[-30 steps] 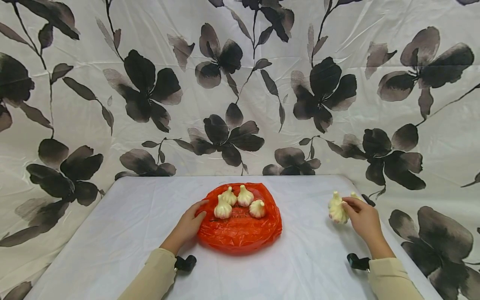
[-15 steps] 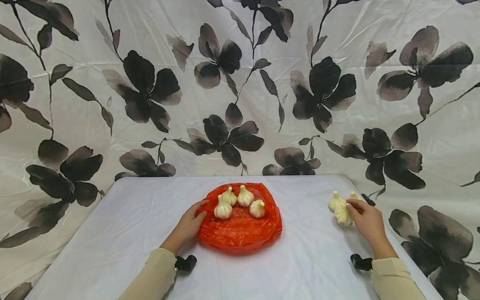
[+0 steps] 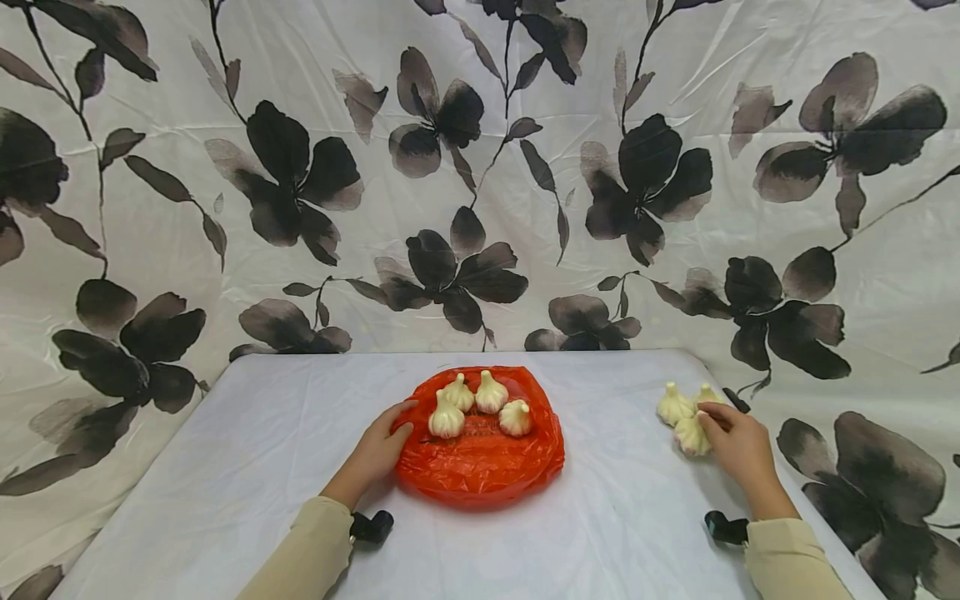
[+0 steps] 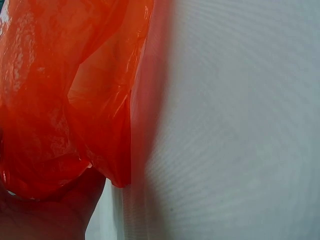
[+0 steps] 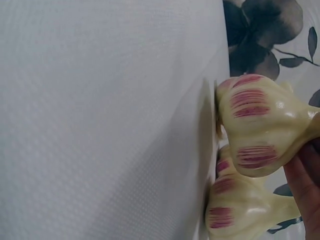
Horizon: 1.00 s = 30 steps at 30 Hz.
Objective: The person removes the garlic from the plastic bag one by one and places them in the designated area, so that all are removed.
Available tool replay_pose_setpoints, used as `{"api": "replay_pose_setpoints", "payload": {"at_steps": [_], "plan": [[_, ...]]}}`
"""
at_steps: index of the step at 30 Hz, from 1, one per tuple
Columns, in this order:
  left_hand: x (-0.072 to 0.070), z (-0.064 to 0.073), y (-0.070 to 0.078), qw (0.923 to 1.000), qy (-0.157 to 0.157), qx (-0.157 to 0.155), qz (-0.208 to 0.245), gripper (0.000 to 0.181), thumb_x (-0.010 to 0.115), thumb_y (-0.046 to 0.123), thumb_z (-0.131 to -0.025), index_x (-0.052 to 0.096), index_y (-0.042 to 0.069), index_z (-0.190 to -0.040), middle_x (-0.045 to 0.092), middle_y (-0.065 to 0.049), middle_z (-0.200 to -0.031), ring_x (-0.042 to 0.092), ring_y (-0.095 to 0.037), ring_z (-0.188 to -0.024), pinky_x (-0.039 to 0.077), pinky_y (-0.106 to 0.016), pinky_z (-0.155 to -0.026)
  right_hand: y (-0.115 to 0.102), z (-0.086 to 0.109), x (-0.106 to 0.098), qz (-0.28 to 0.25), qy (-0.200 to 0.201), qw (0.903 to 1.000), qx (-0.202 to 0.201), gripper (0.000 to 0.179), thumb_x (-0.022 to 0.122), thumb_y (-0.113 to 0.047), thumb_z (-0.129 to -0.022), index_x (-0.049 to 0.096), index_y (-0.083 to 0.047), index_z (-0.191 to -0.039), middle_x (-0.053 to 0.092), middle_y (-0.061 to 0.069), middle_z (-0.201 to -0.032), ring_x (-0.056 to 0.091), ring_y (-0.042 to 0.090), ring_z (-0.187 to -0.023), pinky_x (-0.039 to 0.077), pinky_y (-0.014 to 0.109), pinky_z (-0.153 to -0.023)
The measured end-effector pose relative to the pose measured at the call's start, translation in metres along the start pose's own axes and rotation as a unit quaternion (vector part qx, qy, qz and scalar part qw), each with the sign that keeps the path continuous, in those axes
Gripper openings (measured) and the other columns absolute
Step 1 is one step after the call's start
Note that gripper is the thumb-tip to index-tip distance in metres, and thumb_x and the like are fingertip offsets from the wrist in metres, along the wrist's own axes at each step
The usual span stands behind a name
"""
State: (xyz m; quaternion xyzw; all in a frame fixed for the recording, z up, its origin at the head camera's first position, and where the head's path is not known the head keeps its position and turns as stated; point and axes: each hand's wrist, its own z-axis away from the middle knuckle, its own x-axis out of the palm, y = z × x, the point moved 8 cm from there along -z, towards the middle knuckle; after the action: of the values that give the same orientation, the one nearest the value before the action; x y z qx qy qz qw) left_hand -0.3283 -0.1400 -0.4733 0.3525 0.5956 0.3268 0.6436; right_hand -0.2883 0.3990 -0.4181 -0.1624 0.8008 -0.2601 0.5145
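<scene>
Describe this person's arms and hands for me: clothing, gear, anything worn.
The left hand and right hand wear no visible gloves. The left sleeve and right sleeve are plain beige, ending short of the hands. A small black device sticks out beside the left cuff; a matching black one beside the right. No cables show.

A red plastic bag (image 3: 480,475) lay on the counter (image 3: 615,517) as a glossy, crinkled, rounded mound, its left rim in the left hand (image 3: 381,448). Four cream garlic bulbs (image 3: 446,418) sat on top towards the far side, three stem-up, the rightmost tilted. Three more bulbs (image 3: 675,405) grouped closely near the counter's right edge; the nearest bulb (image 3: 690,437), pink-streaked, was upright, stem pinched by the right hand (image 3: 740,450).
</scene>
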Motion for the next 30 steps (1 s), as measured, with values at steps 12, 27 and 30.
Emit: {"api": "replay_pose_setpoints", "payload": {"at_steps": [12,27,30], "plan": [[0.0005,-0.0016,-0.0017,1.0,-0.001,0.0,-0.001,0.046,0.044,0.022,-0.101,0.039,0.023,-0.147,0.033,-0.014,-0.156,0.03,-0.04,-0.143,0.03,-0.062,-0.112,0.0018,0.0003,-0.0011,0.01,0.013,0.9998,-0.014,0.027,0.058,-0.017,-0.096,0.067,-0.002,-0.116,0.07,0.023,-0.107,0.065,0.04,-0.098,0.051,0.046,-0.076],[0.0003,-0.0002,-0.0003,1.0,-0.003,0.003,0.0,0.046,0.043,0.022,-0.102,0.039,0.023,-0.147,0.033,-0.014,-0.156,0.031,-0.04,-0.143,0.03,-0.062,-0.112,0.0056,0.002,0.0023,0.006,-0.005,1.0,0.001,0.027,0.057,-0.016,-0.096,0.066,-0.001,-0.117,0.068,0.025,-0.11,0.064,0.04,-0.099,0.052,0.05,-0.077],[0.0004,-0.0001,-0.0009,1.0,-0.003,0.003,-0.002,0.046,0.043,0.022,-0.102,0.039,0.023,-0.147,0.033,-0.014,-0.156,0.031,-0.04,-0.143,0.031,-0.062,-0.112,0.0049,0.0016,0.0026,0.007,-0.008,0.9999,0.004,0.028,0.057,-0.017,-0.096,0.066,-0.001,-0.118,0.069,0.024,-0.111,0.064,0.04,-0.1,0.052,0.049,-0.078]]}}
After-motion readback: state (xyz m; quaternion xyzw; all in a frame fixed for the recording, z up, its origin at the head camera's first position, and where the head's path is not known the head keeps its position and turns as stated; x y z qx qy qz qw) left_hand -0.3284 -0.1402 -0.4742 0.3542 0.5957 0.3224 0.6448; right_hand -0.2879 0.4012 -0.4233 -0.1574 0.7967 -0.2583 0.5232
